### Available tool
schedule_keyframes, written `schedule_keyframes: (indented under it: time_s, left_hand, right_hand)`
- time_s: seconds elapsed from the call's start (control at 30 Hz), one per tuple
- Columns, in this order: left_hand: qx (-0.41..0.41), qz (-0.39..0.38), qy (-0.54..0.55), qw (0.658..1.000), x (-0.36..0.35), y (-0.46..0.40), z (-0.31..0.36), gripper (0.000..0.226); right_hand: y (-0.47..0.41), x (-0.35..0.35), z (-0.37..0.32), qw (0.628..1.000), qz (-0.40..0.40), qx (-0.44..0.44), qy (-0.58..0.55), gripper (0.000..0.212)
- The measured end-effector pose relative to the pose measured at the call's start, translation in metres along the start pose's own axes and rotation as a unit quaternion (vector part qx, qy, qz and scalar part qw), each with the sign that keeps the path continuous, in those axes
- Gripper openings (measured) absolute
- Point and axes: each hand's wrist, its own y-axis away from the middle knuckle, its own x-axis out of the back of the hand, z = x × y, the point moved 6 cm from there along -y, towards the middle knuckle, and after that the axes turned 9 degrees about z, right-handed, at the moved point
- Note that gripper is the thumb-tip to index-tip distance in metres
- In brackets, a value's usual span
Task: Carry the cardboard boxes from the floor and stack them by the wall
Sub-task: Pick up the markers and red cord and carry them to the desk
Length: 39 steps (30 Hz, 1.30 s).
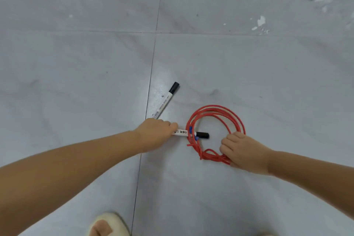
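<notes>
No cardboard box is in view. I look straight down at a grey tiled floor [249, 73]. My left hand [155, 134] grips the end of a white marker with a black cap [191, 133] that lies on the floor and passes under a coil of red wire [214, 115]. My right hand [241, 151] grips the lower right part of that red coil, fingers curled over the strands. A small blue piece [191, 130] sits on the coil where it crosses the marker.
A second white marker with a black cap [165, 100] lies on the floor just above my left hand, pointing up and right. White paint flecks [261, 21] mark the far right tiles. A foot in a pale slipper [107, 224] shows at the bottom edge.
</notes>
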Motion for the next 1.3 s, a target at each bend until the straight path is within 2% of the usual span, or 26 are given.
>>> schedule_keyframes:
  time_s: [0.1,0.13,0.2,0.23,0.3,0.4,0.53,0.7,0.87,1.0,1.13,1.2,1.3]
  left_hand:
    - [0.066,0.073,0.032,0.995,0.039,-0.003,-0.057,0.014]
    - [0.111,0.124,0.057,0.984,0.051,-0.002,-0.076,0.015]
    - [0.214,0.22,0.123,0.944,0.059,0.003,-0.104,0.023]
    - [0.258,0.23,0.157,0.925,0.055,0.004,-0.109,0.025]
    - [0.297,0.18,0.187,0.919,0.039,-0.003,-0.099,0.032]
    - [0.305,0.117,0.174,0.929,0.012,-0.015,-0.077,0.044]
    - [0.313,0.126,0.186,0.923,-0.002,-0.017,-0.07,0.031]
    - [0.263,0.144,0.213,0.93,0.005,-0.014,-0.074,0.027]
    - [0.259,0.145,0.278,0.914,0.026,-0.009,-0.08,0.022]
    - [0.253,0.146,0.362,0.885,0.072,0.025,-0.058,0.025]
    - [0.276,0.144,0.449,0.837,0.132,0.097,-0.025,0.027]
    - [0.305,0.141,0.488,0.806,0.164,0.142,-0.017,0.028]
    - [0.357,0.16,0.546,0.741,0.223,0.218,-0.009,0.023]
  right_hand:
    - [0.001,0.019,0.023,0.995,0.09,-0.05,-0.012,0.01]
    - [0.002,0.022,0.03,0.993,0.095,-0.071,-0.019,0.008]
    - [0.007,0.021,0.044,0.988,0.072,-0.128,-0.042,0.021]
    - [0.01,0.019,0.049,0.985,0.05,-0.154,-0.052,0.024]
    - [0.018,0.008,0.058,0.979,-0.001,-0.196,-0.062,0.019]
    - [0.022,-0.007,0.07,0.966,-0.061,-0.242,-0.065,0.026]
    - [0.017,-0.012,0.07,0.962,-0.066,-0.26,-0.052,0.02]
    - [0.01,-0.01,0.071,0.962,-0.077,-0.259,-0.041,0.017]
    - [0.004,0.007,0.081,0.962,-0.059,-0.266,-0.029,0.016]
    - [0.007,0.06,0.067,0.946,-0.048,-0.314,-0.069,0.017]
    - [0.024,0.14,0.017,0.93,-0.06,-0.348,-0.1,0.014]
    - [0.028,0.187,-0.008,0.917,-0.053,-0.371,-0.134,0.016]
    - [0.028,0.263,-0.051,0.893,-0.044,-0.406,-0.189,0.011]
